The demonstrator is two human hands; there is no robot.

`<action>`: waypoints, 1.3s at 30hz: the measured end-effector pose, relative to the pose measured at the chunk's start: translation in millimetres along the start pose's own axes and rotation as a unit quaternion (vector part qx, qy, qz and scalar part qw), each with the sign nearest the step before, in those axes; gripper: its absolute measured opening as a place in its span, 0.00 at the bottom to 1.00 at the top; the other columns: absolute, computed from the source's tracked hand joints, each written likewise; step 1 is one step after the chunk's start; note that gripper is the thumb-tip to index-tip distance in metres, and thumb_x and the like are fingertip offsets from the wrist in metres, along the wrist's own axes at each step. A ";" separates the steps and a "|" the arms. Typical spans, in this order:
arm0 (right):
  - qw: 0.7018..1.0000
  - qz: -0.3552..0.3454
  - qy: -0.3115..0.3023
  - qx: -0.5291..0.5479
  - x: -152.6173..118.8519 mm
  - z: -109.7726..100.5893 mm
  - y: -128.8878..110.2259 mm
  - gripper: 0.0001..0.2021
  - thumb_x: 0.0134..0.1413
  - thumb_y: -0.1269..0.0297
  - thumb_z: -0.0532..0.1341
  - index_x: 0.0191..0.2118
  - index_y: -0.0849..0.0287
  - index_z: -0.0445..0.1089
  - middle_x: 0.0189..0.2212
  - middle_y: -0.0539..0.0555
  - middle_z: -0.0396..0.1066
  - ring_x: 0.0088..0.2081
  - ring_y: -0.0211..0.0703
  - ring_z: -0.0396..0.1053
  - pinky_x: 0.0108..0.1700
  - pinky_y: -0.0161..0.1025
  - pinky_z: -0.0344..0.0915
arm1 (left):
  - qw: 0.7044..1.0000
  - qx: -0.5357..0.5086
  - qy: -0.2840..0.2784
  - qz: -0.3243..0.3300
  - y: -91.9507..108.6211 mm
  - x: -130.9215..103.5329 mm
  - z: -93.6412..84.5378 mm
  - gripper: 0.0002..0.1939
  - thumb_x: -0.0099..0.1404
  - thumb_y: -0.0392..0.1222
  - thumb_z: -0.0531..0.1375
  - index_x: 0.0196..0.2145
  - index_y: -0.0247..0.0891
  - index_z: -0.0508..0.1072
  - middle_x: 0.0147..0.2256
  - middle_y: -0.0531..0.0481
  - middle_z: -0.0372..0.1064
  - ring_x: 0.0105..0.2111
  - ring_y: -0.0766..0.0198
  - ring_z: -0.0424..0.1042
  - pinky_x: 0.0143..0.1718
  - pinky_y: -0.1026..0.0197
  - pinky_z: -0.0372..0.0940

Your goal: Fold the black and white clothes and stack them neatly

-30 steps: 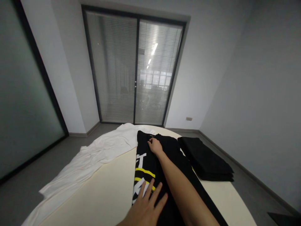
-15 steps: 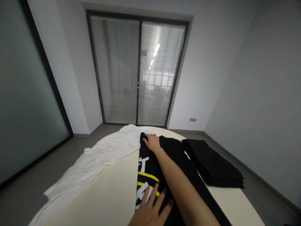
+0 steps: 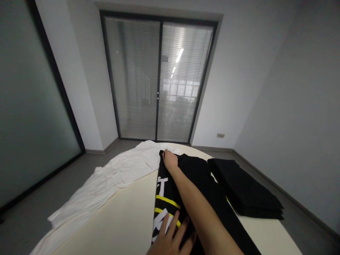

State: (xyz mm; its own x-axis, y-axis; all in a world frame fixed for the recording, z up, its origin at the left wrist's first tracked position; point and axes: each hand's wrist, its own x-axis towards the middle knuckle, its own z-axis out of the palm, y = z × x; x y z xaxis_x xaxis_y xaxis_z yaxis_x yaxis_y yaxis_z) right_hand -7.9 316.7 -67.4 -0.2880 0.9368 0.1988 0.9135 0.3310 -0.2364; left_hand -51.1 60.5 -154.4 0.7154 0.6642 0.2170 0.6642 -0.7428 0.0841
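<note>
A black garment (image 3: 196, 170) with white lettering and yellow stripes lies on the pale table (image 3: 127, 209), one side folded lengthwise. My right hand (image 3: 170, 159) reaches across to its far left corner, with the fingers closed on the fabric there. Nearer to me, my left hand (image 3: 172, 235) rests with spread fingers on the printed part, at the bottom edge of the view. The right forearm covers part of the garment.
A crumpled white cloth (image 3: 119, 170) runs along the table's left and far edge. Folded black fabric (image 3: 244, 187) is stacked at the right edge. Beyond the table are a glass door with blinds (image 3: 138, 88) and grey walls.
My right hand's fingers, spread before, have closed at the garment's far corner. My left hand stays nearly in place. The view has shifted slightly.
</note>
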 end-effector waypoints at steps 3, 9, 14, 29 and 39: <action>0.999 -0.045 -0.015 0.014 -2.3 0.0 5.8 0.15 0.68 0.64 0.50 0.54 0.58 0.69 0.53 0.62 0.71 0.54 0.49 0.68 0.52 0.43 0.63 | 1.000 0.014 0.000 -0.003 1.2 0.6 -1.5 0.26 0.77 0.46 0.46 0.70 0.51 0.49 0.66 0.42 0.55 0.63 0.38 0.60 0.60 0.33 0.59; 0.988 -0.133 -0.073 0.037 -22.3 -3.4 31.1 0.25 0.69 0.53 0.50 0.67 0.53 0.57 0.66 0.57 0.59 0.65 0.48 0.56 0.64 0.47 0.52 | 1.000 -0.007 -0.012 -0.007 1.9 -3.4 -7.0 0.29 0.76 0.49 0.47 0.71 0.52 0.44 0.68 0.42 0.48 0.66 0.38 0.54 0.62 0.32 0.55; 0.992 -0.120 -0.009 0.031 -54.3 -13.6 55.1 0.25 0.70 0.52 0.45 0.66 0.53 0.59 0.67 0.56 0.56 0.68 0.48 0.51 0.68 0.49 0.45 | 0.996 -0.073 -0.054 -0.024 8.4 -4.2 -36.3 0.32 0.75 0.53 0.49 0.71 0.50 0.44 0.70 0.44 0.42 0.68 0.37 0.47 0.64 0.31 0.50; 0.995 0.079 0.041 -0.036 -145.9 -38.6 135.3 0.31 0.68 0.45 0.45 0.67 0.60 0.58 0.68 0.61 0.54 0.69 0.53 0.47 0.68 0.53 0.41 | 0.972 -0.092 -0.060 -0.207 5.3 -5.7 -70.2 0.39 0.70 0.68 0.45 0.70 0.45 0.51 0.71 0.41 0.40 0.70 0.40 0.38 0.67 0.33 0.38; 1.000 0.023 -0.001 -0.002 -184.7 -40.9 135.3 0.30 0.67 0.48 0.49 0.66 0.62 0.59 0.67 0.61 0.56 0.68 0.50 0.52 0.68 0.47 0.47 | 0.975 -0.091 -0.041 -0.198 8.7 -8.0 -70.1 0.39 0.69 0.69 0.45 0.70 0.45 0.53 0.71 0.40 0.41 0.70 0.40 0.38 0.67 0.33 0.38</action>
State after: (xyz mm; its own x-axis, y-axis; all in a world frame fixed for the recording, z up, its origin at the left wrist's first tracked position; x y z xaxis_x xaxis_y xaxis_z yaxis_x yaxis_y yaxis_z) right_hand 180.7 183.8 -97.2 -0.2457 0.9513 0.1862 0.9270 0.2868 -0.2416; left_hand -66.2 42.8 -87.3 0.4311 0.9006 0.0548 0.8475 -0.4250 0.3180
